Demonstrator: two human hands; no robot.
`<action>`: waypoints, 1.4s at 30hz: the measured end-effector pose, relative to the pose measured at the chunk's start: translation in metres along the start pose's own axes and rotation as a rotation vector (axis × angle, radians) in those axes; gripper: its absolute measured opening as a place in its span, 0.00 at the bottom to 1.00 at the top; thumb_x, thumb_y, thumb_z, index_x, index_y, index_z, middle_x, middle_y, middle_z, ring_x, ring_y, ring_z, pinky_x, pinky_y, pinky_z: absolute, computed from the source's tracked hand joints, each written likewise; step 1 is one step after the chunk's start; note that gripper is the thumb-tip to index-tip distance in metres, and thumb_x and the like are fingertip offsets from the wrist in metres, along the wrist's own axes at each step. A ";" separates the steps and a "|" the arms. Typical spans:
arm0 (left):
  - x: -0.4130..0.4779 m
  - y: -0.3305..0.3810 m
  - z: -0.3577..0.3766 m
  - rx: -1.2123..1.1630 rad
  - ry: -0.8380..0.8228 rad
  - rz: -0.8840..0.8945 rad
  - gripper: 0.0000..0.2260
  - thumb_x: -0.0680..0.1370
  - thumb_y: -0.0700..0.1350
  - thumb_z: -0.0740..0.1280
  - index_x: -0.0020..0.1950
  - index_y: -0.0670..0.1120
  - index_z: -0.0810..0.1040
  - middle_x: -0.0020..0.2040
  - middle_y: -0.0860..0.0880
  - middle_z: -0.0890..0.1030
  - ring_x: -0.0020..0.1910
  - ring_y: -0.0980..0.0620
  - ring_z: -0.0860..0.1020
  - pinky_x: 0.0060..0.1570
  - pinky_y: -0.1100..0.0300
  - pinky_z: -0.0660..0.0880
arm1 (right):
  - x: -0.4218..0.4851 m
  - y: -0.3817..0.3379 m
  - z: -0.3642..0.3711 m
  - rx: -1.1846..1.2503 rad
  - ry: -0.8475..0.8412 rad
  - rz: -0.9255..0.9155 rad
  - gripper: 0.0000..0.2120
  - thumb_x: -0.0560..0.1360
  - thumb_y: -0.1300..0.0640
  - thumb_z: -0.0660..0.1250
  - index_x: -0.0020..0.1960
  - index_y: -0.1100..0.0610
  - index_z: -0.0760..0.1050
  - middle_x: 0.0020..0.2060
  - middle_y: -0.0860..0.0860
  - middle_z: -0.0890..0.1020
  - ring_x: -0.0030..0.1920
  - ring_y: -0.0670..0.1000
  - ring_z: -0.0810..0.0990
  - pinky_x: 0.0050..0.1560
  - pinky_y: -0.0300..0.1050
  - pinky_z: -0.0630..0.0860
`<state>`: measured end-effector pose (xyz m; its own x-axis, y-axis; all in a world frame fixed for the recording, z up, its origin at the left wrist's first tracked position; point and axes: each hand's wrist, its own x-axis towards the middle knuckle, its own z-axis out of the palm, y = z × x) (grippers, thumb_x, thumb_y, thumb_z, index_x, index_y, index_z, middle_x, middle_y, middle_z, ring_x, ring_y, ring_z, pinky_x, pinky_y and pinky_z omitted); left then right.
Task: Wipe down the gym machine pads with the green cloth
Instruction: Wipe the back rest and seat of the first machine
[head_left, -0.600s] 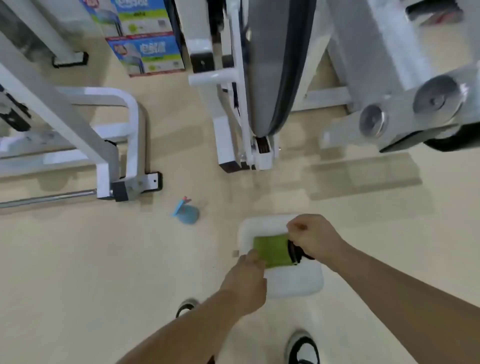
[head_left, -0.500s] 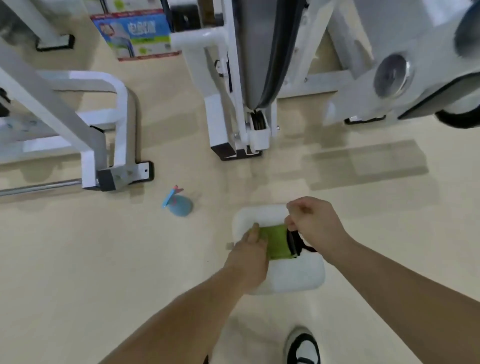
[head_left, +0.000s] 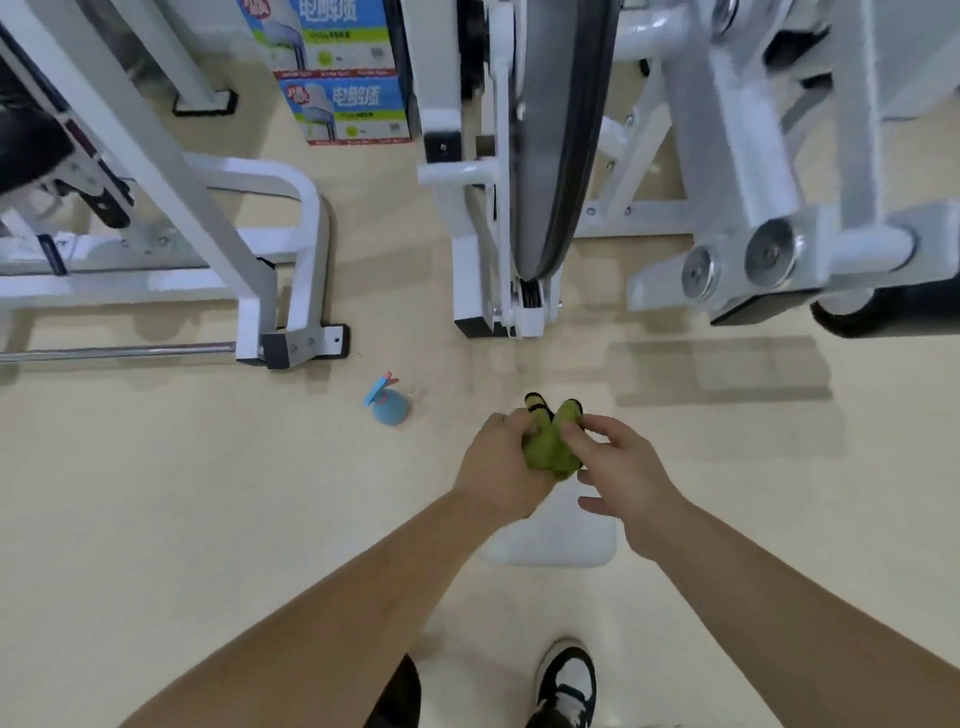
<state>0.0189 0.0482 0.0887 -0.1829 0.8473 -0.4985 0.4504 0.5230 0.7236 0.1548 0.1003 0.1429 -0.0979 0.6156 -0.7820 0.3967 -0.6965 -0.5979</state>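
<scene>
Looking down from the head camera, both hands now have the green cloth (head_left: 549, 451) off its resting place. Half a second ago it lay flat and folded on the white tray (head_left: 563, 543) on the floor, with a hand at each end; now it is bunched into a lump in the air above that tray, between the two hands. The left hand (head_left: 496, 460) has its fingers curled round the cloth's left side. The right hand (head_left: 621, 467) pinches the right side between thumb and forefinger, while its lower fingers hang loose and spread. Two tips of the cloth stick up above the knuckles, with dark trim showing on them.

That lift looks like the end of the pick-up – the cloth is in hand, but it touches no pad yet, so the wiping itself has not started. The long grey pad (head_left: 550, 130) stands edge-on in its white frame ahead, well apart from the hands, and a black roller pad (head_left: 888, 306) sits at the right edge. A blue spray bottle (head_left: 387, 406) stands untouched on the floor to the left of the hands. My guess is the cloth needs regathering into one hand before it goes to the grey pad – bunched like this it offers little flat face to wipe with
</scene>
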 end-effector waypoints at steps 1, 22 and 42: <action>-0.018 0.020 -0.018 -0.043 0.036 0.021 0.14 0.71 0.46 0.75 0.44 0.53 0.70 0.45 0.51 0.77 0.38 0.51 0.77 0.32 0.64 0.72 | -0.018 -0.018 0.002 0.027 -0.042 0.019 0.22 0.76 0.41 0.73 0.67 0.44 0.75 0.59 0.47 0.81 0.59 0.55 0.82 0.58 0.58 0.83; -0.348 0.120 -0.485 -0.637 0.479 0.091 0.27 0.67 0.39 0.80 0.61 0.59 0.77 0.61 0.50 0.79 0.51 0.48 0.83 0.50 0.50 0.84 | -0.362 -0.338 0.295 0.038 -0.405 -0.477 0.15 0.82 0.40 0.65 0.56 0.50 0.82 0.50 0.51 0.88 0.54 0.55 0.87 0.58 0.58 0.83; -0.228 0.098 -0.799 -0.640 0.887 -0.058 0.24 0.77 0.59 0.66 0.33 0.40 0.72 0.28 0.46 0.73 0.27 0.46 0.72 0.29 0.56 0.67 | -0.303 -0.592 0.505 -0.504 -0.753 -0.980 0.12 0.79 0.47 0.71 0.62 0.38 0.81 0.51 0.45 0.84 0.47 0.45 0.81 0.50 0.38 0.78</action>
<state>-0.5933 -0.0199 0.6542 -0.8691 0.4505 -0.2044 -0.0694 0.2980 0.9520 -0.5110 0.1403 0.6450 -0.9465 0.3143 -0.0728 0.1491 0.2260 -0.9627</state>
